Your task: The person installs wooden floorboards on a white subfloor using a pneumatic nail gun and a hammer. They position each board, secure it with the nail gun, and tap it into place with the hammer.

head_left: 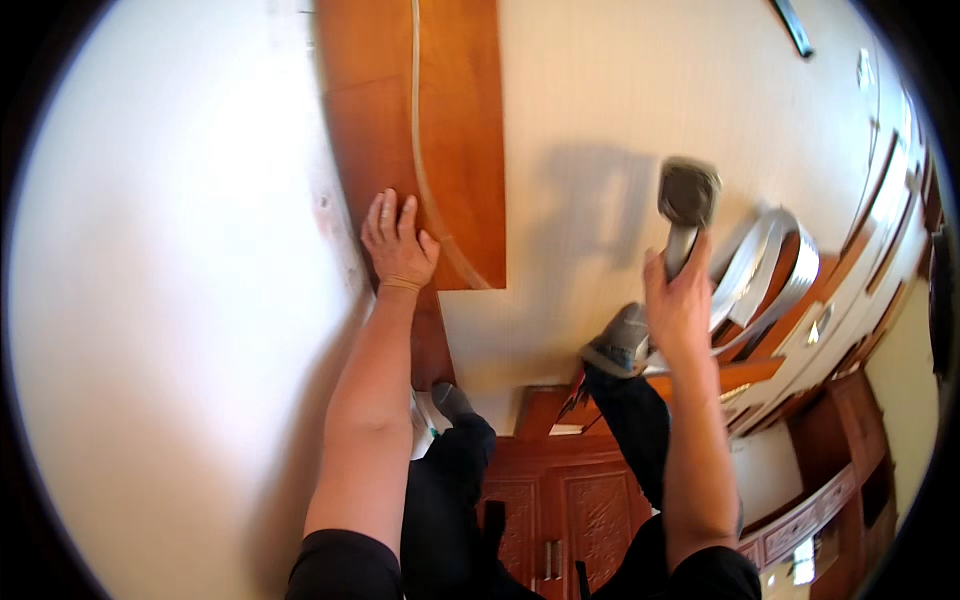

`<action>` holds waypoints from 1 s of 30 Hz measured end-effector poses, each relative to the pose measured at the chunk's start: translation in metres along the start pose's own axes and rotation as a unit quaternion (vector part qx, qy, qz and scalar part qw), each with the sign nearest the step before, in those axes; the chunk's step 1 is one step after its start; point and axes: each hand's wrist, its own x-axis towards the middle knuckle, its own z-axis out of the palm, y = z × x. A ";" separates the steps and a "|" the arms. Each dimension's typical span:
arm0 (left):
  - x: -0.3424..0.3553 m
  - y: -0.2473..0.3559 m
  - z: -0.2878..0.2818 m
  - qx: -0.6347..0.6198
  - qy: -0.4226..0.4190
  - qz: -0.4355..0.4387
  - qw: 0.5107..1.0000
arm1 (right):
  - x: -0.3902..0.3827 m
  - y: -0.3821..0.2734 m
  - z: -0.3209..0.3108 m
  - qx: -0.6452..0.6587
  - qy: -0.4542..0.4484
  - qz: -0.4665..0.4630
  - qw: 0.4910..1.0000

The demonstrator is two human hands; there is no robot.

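The left hand (398, 245) is laid palm down on the orange-brown planks (462, 150), fingers extended and nothing gripped; most of their surface is seen toward twelve to two o'clock from it. By the right hand (683, 305), fingers closed around the handle, a mallet (689, 192) is held, its head at twelve o'clock.

The left grip (400, 243) touches brown planks (462, 140); the right grip (682, 305) holds an apparent mallet (689, 193).
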 end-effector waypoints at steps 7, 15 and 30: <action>0.001 0.011 -0.009 -0.020 -0.024 -0.018 0.999 | 0.169 0.018 -0.032 -0.335 0.048 -0.232 0.912; 0.003 0.006 -0.021 -0.045 -0.004 -0.031 0.998 | 0.204 0.046 -0.013 -0.302 0.236 -0.383 0.840; -0.031 -0.015 -0.013 -0.355 0.234 -0.091 0.900 | -0.012 -0.151 0.198 -0.193 -0.286 -0.577 0.740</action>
